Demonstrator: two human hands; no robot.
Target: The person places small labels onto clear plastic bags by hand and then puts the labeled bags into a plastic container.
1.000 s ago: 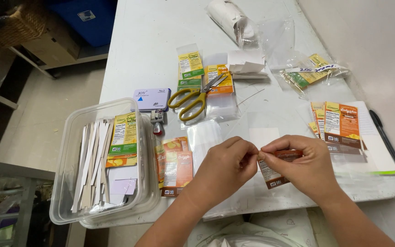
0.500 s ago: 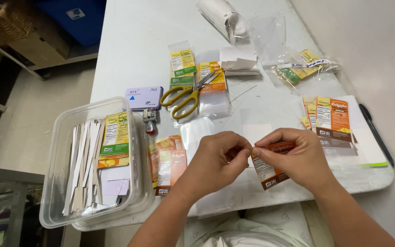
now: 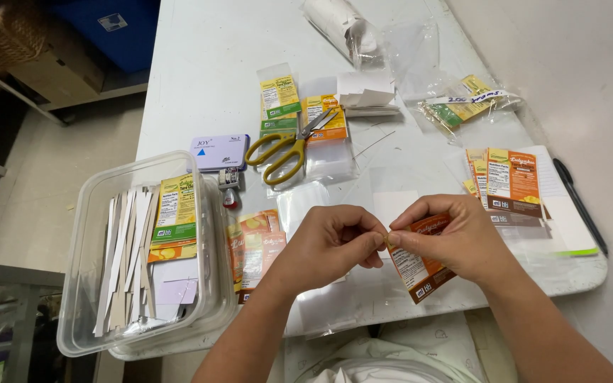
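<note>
My right hand [image 3: 462,241] holds a small orange and brown printed label [image 3: 418,266] above the front edge of the white table [image 3: 214,64]. My left hand [image 3: 331,245] pinches the label's upper left corner, fingertips meeting those of the right hand. Just left of my hands lies a pile of orange labels [image 3: 258,252]. Clear plastic sleeves [image 3: 299,206] lie under and behind my hands.
A clear plastic tub [image 3: 94,269] with white paper strips and labels sits at the left. Yellow-handled scissors [image 3: 285,150], a small purple box [image 3: 218,150], more labels [image 3: 509,181], a black pen [image 3: 580,206] and clear bags [image 3: 352,32] lie on the table.
The label has tilted and dropped slightly, showing more of its face. Both hands stay pinched at its corner; the view shifted a little.
</note>
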